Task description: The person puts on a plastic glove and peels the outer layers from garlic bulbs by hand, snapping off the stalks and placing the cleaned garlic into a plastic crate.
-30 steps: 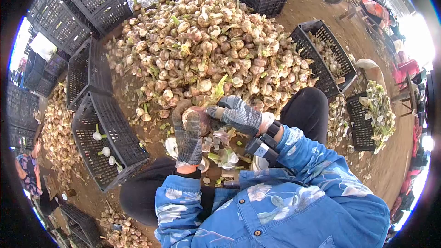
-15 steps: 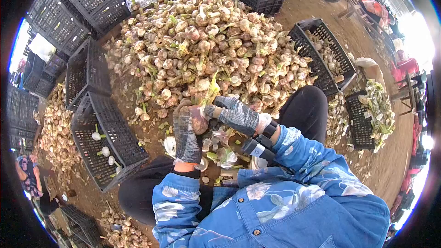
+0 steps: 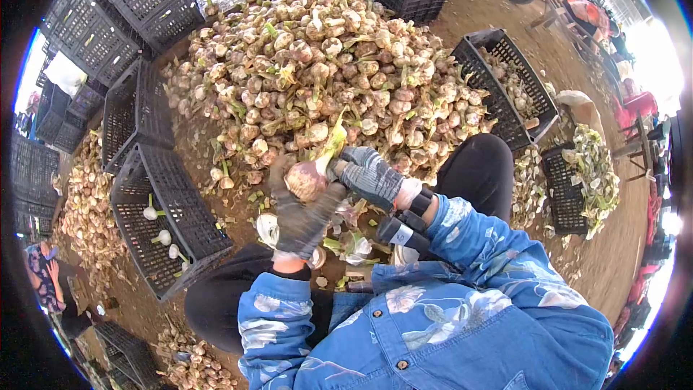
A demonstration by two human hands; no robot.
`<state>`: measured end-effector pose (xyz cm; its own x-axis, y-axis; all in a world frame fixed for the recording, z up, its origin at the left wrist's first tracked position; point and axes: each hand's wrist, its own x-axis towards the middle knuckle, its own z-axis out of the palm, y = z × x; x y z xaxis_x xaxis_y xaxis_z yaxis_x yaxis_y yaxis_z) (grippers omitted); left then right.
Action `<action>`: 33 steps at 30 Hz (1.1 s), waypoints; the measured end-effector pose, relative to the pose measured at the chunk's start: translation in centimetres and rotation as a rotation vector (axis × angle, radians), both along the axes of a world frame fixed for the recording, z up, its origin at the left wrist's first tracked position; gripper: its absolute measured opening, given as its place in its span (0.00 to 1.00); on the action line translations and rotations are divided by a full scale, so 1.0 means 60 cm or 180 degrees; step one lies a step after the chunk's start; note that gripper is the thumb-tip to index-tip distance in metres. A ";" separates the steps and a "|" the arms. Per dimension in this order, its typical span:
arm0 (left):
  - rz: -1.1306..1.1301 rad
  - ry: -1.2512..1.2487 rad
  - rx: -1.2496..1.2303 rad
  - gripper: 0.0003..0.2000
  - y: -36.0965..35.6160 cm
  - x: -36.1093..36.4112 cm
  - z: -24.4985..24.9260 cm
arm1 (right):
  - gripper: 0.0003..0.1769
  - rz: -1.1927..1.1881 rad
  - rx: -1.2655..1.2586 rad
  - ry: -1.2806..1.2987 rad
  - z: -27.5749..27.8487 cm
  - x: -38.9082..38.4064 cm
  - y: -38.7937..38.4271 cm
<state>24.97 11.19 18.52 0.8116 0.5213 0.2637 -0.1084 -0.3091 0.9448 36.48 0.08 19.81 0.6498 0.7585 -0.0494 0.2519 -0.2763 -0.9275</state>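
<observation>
A purplish garlic bulb with a green stem is between my two gloved hands, just in front of a large garlic pile. My left hand, blurred by motion, cups the bulb from the left and below. The fingers of my right hand are closed round the stem at the bulb's right side. Peeled skins and cut pieces lie on the ground below my hands. A few white trimmed bulbs with stems lie in the black crate on the left.
Stacked black crates stand at the upper left. Another crate with garlic is at the right, near a crate of peelings. A second garlic pile lies at the left, with a person beside it.
The bulb has been turned and now shows more of its root side, with the stem pointing up to the right. My left hand has shifted lower and round beneath it.
</observation>
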 end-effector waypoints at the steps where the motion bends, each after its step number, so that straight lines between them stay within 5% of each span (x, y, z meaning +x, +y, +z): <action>1: 0.0044 -0.0274 0.0120 0.37 -0.002 0.002 -0.011 | 0.14 -0.0108 0.0142 -0.0013 0.014 -0.006 -0.006; 2: 0.0043 -0.0278 0.0121 0.37 -0.002 0.000 -0.003 | 0.14 -0.0109 0.0144 -0.0016 0.022 -0.009 -0.010; 4: -0.0063 0.0174 -0.1431 0.31 -0.001 -0.004 0.020 | 0.12 -0.0250 -0.0035 -0.0230 0.028 -0.012 -0.016; 5: -0.0509 0.0362 -0.3482 0.27 0.011 -0.001 0.017 | 0.13 -0.0175 0.0321 0.0036 0.014 -0.011 -0.017; 8: -0.0645 0.0702 -0.3969 0.31 0.021 0.004 0.004 | 0.13 -0.0201 0.0294 0.0293 0.005 -0.007 -0.010; 10: -0.0655 0.0740 -0.3633 0.26 0.014 0.001 -0.002 | 0.13 -0.0227 0.0245 0.0624 0.014 -0.015 -0.009; 12: 0.0333 0.0154 -0.1868 0.26 -0.013 0.002 -0.005 | 0.13 -0.0214 0.0349 -0.0220 0.019 -0.022 -0.005; 13: 0.0126 0.0154 -0.2350 0.27 -0.014 -0.003 0.023 | 0.14 -0.0161 0.0671 0.0615 0.019 -0.025 -0.006; 14: 0.0121 0.0161 -0.2348 0.27 -0.010 -0.004 0.017 | 0.14 -0.0167 0.0673 0.0619 0.007 -0.022 -0.005; 16: -0.0587 0.0139 -0.4134 0.29 0.008 -0.012 -0.010 | 0.14 -0.0507 0.0744 0.0845 -0.047 -0.004 -0.004; 17: -0.1303 0.0316 -0.5035 0.27 0.035 -0.026 -0.022 | 0.14 -0.0190 0.0419 -0.0217 -0.072 0.016 -0.021; 18: -0.1292 0.0288 -0.5029 0.27 0.032 -0.019 -0.016 | 0.14 -0.0690 0.0531 0.1511 -0.040 0.002 -0.021; 20: -0.0836 0.0370 -0.4530 0.27 0.015 -0.011 0.001 | 0.14 -0.0390 0.0369 0.1105 -0.041 -0.007 -0.016; 22: -0.0881 0.0443 -0.4833 0.27 0.023 -0.004 -0.015 | 0.14 0.0051 0.0562 0.0499 -0.021 -0.002 -0.021; 24: -0.0220 0.0657 -0.3663 0.27 0.026 -0.006 -0.017 | 0.14 -0.0708 0.0644 0.2563 0.004 -0.011 -0.025; 29: -0.0067 0.0465 -0.2368 0.29 0.018 -0.006 -0.027 | 0.17 -0.0546 0.0445 0.2084 0.023 -0.026 -0.017; 33: 0.0092 0.0251 -0.2830 0.28 -0.003 -0.006 0.021 | 0.15 -0.0502 0.0314 0.1400 0.020 -0.025 -0.014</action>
<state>24.63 11.01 19.80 0.7937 0.5270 -0.3039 -0.0365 0.5399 0.8409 35.01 -0.78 21.00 0.6910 0.6672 -0.2782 -0.2083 -0.1848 -0.9605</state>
